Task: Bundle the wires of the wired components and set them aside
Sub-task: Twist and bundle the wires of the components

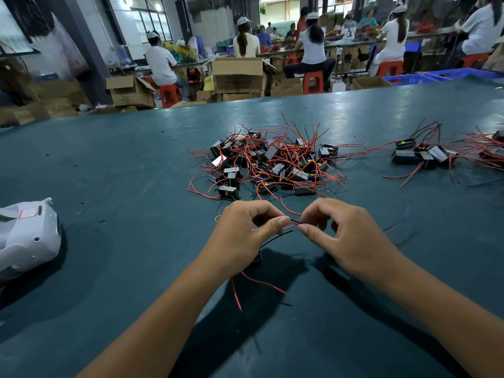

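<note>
Both hands work close together just above the green table (109, 165), near its front middle. The left hand (245, 230) has its fingers curled, thumb and forefinger pinching the wires (293, 222) of one component; the right hand (335, 230) pinches the same red and black strands from the other side, so that only a short stretch of wire shows between the two thumbs. A black strand slants out below the left thumb, and two red strands trail from under the left wrist toward the person. The held component (257, 257) itself seems to sit under the left palm, touching or just above the table, though only a dark corner of it shows and its shape cannot be made out.

Just beyond the knuckles lies the main pile of components (267, 162), small black blocks with yellow and metal parts, their loose red wires splayed out in all directions. The nearest blocks of the pile are near the left hand but apart from it. Well to the right, a smaller group of components (425, 154) lies with its wires gathered into strands. A small yellow rubber band (217, 218) rests on the table just left of the left hand. At the far left edge sits a white plastic device (27, 236). Beyond the table, seated workers (313, 47) and cardboard boxes (237, 75) fill the room.
</note>
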Demonstrator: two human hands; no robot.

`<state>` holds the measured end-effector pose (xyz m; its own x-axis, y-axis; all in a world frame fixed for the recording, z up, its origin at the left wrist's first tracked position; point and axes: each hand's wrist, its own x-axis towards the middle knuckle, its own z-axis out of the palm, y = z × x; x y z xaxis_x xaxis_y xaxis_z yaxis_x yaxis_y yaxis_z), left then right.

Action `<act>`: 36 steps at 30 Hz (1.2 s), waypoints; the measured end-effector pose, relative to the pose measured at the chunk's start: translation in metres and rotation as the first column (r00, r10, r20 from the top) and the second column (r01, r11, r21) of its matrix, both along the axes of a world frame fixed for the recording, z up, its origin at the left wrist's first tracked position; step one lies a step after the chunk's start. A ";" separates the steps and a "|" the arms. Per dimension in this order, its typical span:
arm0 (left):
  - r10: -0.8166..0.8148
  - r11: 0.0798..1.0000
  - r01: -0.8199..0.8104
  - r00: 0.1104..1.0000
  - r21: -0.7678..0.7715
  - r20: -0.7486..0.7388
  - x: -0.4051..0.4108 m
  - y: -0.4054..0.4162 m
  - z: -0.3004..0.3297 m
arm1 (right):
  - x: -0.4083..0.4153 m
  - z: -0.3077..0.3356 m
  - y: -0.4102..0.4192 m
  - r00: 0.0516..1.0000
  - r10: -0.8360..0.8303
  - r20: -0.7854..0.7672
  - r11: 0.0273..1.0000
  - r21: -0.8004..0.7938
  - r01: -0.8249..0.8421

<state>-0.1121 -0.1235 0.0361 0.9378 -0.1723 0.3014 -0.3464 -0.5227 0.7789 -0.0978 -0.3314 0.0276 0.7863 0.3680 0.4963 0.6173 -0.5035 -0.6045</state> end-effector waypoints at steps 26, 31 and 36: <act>0.018 0.956 -0.065 0.986 -0.287 -0.163 0.005 -0.005 -0.002 | -0.007 -0.001 0.002 0.989 -0.004 0.147 0.999 -0.038 0.010; 0.071 0.973 -0.090 0.993 -0.212 -0.092 0.004 -0.006 0.000 | -0.006 -0.002 0.001 0.990 0.001 0.144 0.999 -0.048 0.006; 0.093 0.990 -0.122 0.945 0.072 0.313 -0.004 -0.004 0.006 | -0.009 -0.001 0.000 0.995 0.003 0.099 0.998 -0.064 0.003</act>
<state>-0.1162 -0.1275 0.0422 0.8158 -0.1153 0.5667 -0.5001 -0.6329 0.5911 -0.1063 -0.3315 0.0265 0.7346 0.4013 0.5471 0.6724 -0.5391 -0.5073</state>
